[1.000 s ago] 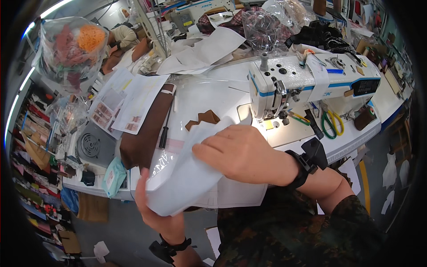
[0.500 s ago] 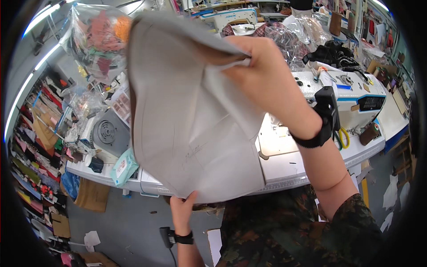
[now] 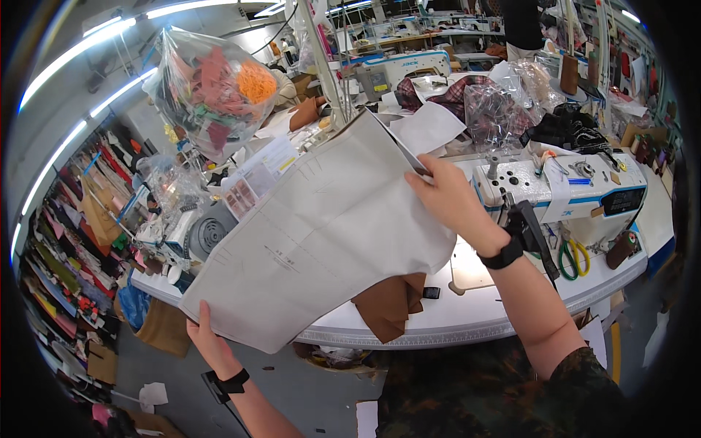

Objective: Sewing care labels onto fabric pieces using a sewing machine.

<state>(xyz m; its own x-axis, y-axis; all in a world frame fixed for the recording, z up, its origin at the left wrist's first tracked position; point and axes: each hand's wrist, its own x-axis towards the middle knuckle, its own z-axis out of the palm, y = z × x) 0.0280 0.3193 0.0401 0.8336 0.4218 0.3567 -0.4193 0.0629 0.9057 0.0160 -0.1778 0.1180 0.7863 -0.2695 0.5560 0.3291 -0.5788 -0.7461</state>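
A large pale grey pattern sheet (image 3: 292,241), marked with dark lines and notches, is stretched at a slant between my two hands above the worktable. My left hand (image 3: 213,344) pinches its lower left corner, thumb on the front face. At the upper right edge my right hand (image 3: 451,201) is closed on the sheet, its fingertips partly behind it. A piece of brown fabric (image 3: 391,303) shows from under the sheet's lower edge; the rest of it is hidden.
A white sewing machine (image 3: 569,186) stands on the right of the table (image 3: 431,332), with green-and-yellow-handled scissors (image 3: 573,259) and a brown thread spool (image 3: 622,250) beside it. A clear bag of scraps (image 3: 215,95) hangs at the upper left. Beyond lie plastic-wrapped pieces (image 3: 500,113).
The sheet has swung flatter and wider, its marked face now fully spread. My left hand has moved left; my right hand has come lower. The brown fabric has come into view below.
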